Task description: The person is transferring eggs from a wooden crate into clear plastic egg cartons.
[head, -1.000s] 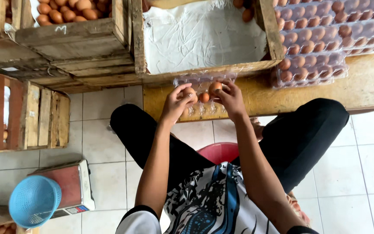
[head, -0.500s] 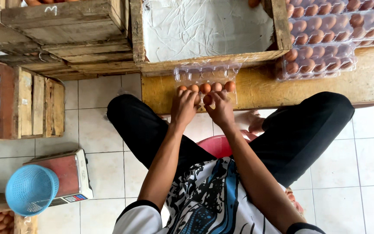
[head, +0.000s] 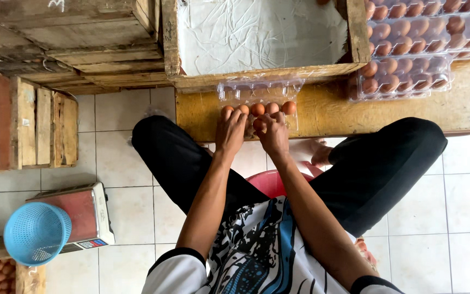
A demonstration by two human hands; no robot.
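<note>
A clear plastic egg carton [head: 260, 91] lies open on the low yellow wooden bench [head: 327, 111], lid tipped toward the crate behind. A row of brown eggs [head: 272, 108] sits in its far cups. My left hand [head: 229, 129] lies flat over the carton's near left cups, fingertips touching eggs there. My right hand [head: 273, 133] is beside it, fingers curled around a brown egg [head: 257, 124] at the near row. The hands almost touch. The cups under them are hidden.
A wooden crate [head: 262, 38] lined with white paper stands behind the carton. Filled clear egg cartons [head: 409, 49] are stacked at the right. More wooden crates [head: 77, 38] are on the left, with a scale [head: 85, 215] and a blue basket [head: 36, 231] on the tiled floor. I sit on a red stool [head: 270, 182].
Both hands came down from above the carton, where they held eggs, onto its near row. A row of eggs now shows in the far cups. The view shifted slightly.
</note>
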